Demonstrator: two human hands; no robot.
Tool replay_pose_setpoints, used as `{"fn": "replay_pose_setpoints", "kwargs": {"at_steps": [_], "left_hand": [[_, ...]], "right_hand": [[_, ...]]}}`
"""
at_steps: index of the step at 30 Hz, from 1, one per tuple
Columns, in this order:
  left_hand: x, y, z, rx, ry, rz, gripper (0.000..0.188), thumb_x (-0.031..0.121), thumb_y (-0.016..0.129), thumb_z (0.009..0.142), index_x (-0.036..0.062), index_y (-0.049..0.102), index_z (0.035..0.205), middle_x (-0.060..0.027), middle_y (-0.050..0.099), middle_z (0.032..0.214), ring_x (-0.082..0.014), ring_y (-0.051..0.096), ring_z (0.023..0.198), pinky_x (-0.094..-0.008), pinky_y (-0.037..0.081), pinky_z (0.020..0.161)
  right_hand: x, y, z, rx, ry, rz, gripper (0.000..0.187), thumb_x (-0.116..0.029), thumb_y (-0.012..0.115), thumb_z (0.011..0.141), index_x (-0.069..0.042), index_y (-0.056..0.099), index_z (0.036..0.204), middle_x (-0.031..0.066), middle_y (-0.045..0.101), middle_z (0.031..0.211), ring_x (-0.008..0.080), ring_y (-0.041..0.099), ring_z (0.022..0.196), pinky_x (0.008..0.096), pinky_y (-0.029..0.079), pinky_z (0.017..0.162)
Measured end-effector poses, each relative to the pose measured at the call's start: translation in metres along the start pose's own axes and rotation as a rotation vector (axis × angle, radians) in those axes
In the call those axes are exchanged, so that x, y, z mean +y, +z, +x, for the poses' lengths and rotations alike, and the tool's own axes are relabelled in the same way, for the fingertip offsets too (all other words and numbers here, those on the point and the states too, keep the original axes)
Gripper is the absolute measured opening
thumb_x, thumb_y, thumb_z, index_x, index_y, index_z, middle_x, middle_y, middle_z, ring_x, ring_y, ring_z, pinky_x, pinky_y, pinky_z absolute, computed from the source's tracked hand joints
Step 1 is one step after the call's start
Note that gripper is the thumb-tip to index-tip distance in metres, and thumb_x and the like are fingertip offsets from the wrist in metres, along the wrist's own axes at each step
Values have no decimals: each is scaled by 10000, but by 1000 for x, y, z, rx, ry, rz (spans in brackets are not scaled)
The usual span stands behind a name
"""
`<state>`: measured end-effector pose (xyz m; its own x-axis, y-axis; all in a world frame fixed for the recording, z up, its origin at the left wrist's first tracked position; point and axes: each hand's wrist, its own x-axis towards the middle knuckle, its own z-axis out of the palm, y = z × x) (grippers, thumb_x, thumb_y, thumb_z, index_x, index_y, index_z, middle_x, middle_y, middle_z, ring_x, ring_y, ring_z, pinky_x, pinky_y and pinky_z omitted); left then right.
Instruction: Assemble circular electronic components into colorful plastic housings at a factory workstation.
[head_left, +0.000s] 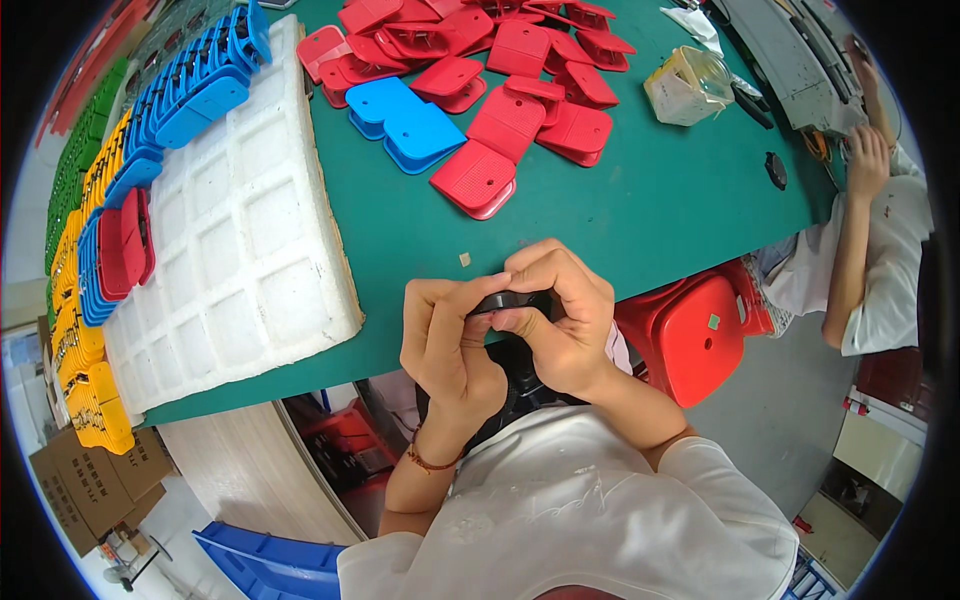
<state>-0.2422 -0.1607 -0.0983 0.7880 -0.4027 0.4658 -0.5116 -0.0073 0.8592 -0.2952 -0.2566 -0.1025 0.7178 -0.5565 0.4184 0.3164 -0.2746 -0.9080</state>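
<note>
Both my hands meet just over the near edge of the green table, pinching one small dark piece. My left hand (445, 345) has its thumb and fingertips closed on one end of the small black rounded piece (503, 302). Closed on its other end is my right hand (562, 320), thumb below and fingers above. The fingers cover most of this piece, so its kind cannot be told. Beyond the hands lie a blue hinged plastic clip-like part (418, 127) and a red hinged plastic part (478, 177), out of my grasp.
Many red hinged parts (520, 45) are heaped at the back. A white foam tray (250, 220) lies left, with rows of blue parts (203, 105) and yellow parts (97, 405) along it. At right are a plastic tub (685, 90), a red stool (695, 335) and another person (880, 235).
</note>
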Motion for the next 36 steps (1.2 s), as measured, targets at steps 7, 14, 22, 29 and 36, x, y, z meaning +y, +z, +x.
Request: {"fn": "replay_pose_setpoints", "kwargs": {"at_steps": [7, 14, 22, 29, 36], "left_hand": [[2, -3, 3, -73, -32, -39, 339, -117, 544, 649, 26, 640, 941, -50, 475, 747, -136, 476, 638, -207, 383, 535], [-3, -14, 15, -285, -297, -441, 458, -127, 625, 658, -13, 545, 1095, -70, 492, 960, -130, 523, 864, -244, 434, 796], [-5, -22, 11, -264, -417, -725, 342, -141, 576, 747, -42, 480, 1060, -119, 557, 989, -165, 560, 931, -261, 445, 826], [-1, -21, 12, -248, -420, -728, 295, -116, 574, 772, -50, 486, 1045, -106, 572, 980, -134, 563, 905, -235, 453, 784], [-1, -13, 4, -166, -346, -565, 207, -92, 575, 785, -53, 515, 979, -91, 583, 894, -99, 581, 791, -195, 470, 674]], "right_hand": [[-3, -13, 6, -52, -49, -36, 194, 11, 684, 640, 7, 537, 766, 92, 530, 718, 137, 476, 558, 225, 379, 479], [-23, -21, 22, -180, -122, -281, 505, -169, 752, 639, -10, 480, 1033, 148, 505, 940, 299, 511, 824, 339, 447, 684], [-31, -18, 12, -220, -26, -282, 427, -161, 682, 749, -9, 493, 1100, 156, 499, 999, 294, 525, 871, 339, 448, 724], [-17, -23, 9, -236, 156, 7, 208, -31, 591, 793, 13, 563, 994, 99, 526, 922, 177, 536, 830, 272, 433, 730], [-6, -22, 5, -177, 292, 198, 201, 0, 608, 765, 18, 574, 962, 64, 546, 869, 101, 506, 757, 222, 418, 659]]}}
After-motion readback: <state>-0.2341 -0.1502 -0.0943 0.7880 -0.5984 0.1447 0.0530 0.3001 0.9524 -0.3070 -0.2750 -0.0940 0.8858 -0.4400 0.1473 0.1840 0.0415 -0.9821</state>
